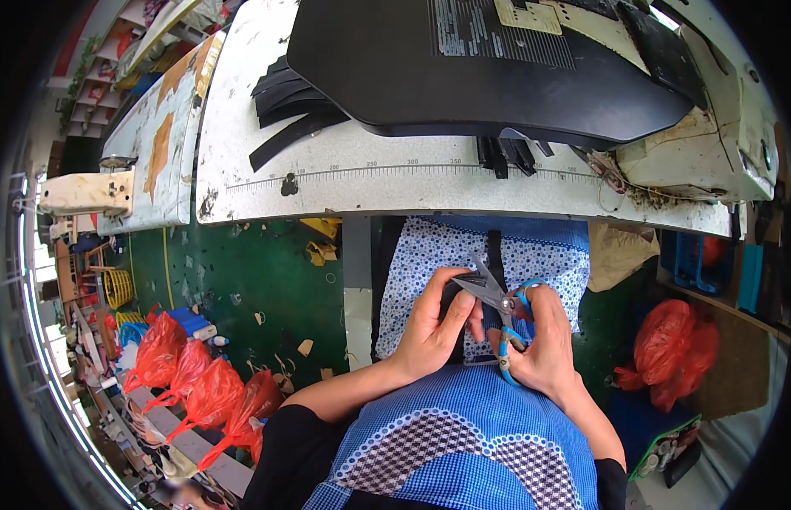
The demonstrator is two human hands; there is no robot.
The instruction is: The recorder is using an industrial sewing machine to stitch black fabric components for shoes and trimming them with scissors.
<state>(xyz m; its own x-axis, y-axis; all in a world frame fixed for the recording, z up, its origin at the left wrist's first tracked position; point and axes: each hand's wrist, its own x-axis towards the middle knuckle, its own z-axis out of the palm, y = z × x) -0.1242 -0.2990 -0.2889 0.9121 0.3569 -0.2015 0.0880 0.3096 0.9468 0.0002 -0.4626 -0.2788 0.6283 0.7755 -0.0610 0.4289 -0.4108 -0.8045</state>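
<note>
My left hand (425,336) is closed in a pinch on a black strip (452,294), much of it hidden behind the fingers. My right hand (544,348) grips a pair of scissors (491,291) with blue handles, fingers through the loops. The scissor blades are spread apart and reach toward the left fingertips, next to the strip. Both hands are above my lap, over a blue and white patterned apron (404,289). Another black strap (495,251) runs down against the apron, just beyond the blades.
A worn white work table (242,191) with a printed ruler lies in front. On it are black strips (285,102) and a machine with a broad black plate (497,93). More black strip ends (504,157) stick out under the plate. Red plastic bags (213,395) stand at the left.
</note>
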